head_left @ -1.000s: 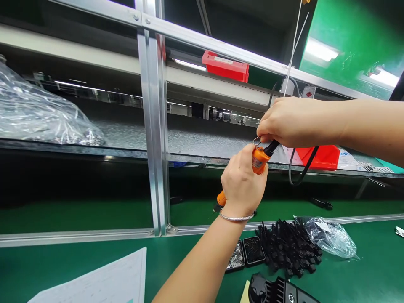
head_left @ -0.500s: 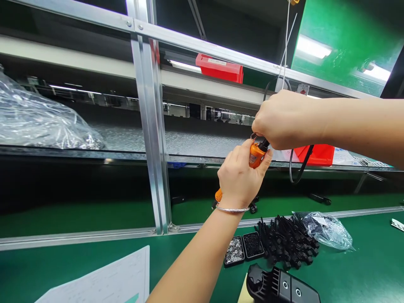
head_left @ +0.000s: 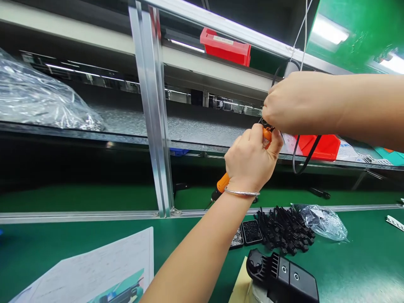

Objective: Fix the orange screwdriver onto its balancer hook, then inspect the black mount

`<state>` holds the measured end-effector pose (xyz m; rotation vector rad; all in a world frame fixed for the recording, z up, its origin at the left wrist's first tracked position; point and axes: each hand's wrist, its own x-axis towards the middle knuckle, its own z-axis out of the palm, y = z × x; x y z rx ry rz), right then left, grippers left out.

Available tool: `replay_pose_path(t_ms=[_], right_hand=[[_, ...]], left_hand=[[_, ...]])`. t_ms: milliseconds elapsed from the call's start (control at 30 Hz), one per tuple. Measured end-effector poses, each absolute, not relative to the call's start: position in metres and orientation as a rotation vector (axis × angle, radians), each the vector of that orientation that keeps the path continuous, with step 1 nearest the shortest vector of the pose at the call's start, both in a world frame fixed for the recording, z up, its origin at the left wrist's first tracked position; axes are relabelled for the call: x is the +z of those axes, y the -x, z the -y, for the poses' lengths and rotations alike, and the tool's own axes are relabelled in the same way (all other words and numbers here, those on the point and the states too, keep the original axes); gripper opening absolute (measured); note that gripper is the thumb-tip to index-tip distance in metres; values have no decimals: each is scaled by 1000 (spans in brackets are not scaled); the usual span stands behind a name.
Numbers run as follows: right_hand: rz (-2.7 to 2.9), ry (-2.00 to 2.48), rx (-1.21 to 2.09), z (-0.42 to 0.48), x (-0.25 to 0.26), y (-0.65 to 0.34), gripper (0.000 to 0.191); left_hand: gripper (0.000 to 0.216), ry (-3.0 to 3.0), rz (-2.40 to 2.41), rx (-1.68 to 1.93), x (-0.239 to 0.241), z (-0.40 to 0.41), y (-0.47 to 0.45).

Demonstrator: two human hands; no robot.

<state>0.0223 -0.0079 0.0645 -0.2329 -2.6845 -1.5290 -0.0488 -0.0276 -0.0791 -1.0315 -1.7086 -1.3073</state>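
Observation:
My left hand (head_left: 251, 158) is wrapped around an orange electric screwdriver (head_left: 223, 182), whose bit end points down and left below my wrist. The tail end of the tool shows between my thumb and fingers. Just above it, my right hand (head_left: 293, 103) is closed in a fist-like grip at the tail, beside a small dark ring or loop. What its fingers hold is hidden. A black cable (head_left: 307, 162) loops down beneath my right wrist, and thin white cords (head_left: 304, 33) hang from above.
A metal post (head_left: 154, 126) and shelf edge (head_left: 202, 146) stand close by. Red bins (head_left: 225, 47), a plastic bag (head_left: 41, 101), black parts (head_left: 285, 231), a small tray (head_left: 251, 232), a black device (head_left: 284, 273) and a printed sheet (head_left: 104, 267) are around the bench.
The view has tilted down slightly. Both hands have shifted a little right in view, still together at the screwdriver's tail. More of the screwdriver's lower end shows below my left wrist.

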Motion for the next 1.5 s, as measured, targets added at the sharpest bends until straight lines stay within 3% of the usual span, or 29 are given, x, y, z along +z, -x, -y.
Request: replay_pose_path(t_ms=[67,133,500,667,867,1267,1500], right_hand=[[2563,274,-1897,10,69,-22,13],[2520,253,-1996,13,72,-21,9],[2540,110,-1798,5,57,-27,22],[2565,155,-1862,8,52,-32,15],[2612,149,-1930,1,49,-37,19],[2694,362,-1538,3,57,-45,15],[2665,331,-1629,4,57,-49,13]], left_hand=[[37,999,1708,-1352,-79,27,49],[34,971,1721,-1404,-79,26,50],[35,831,1822,-1519,-75,16,52],[32,849,1895,-1548,-72,15,51],[36,879,1948,-1590,-71,17,51],[40,911,1823,-1634,-66,16,43],[40,898,1754,-1516,-70,11,40]])
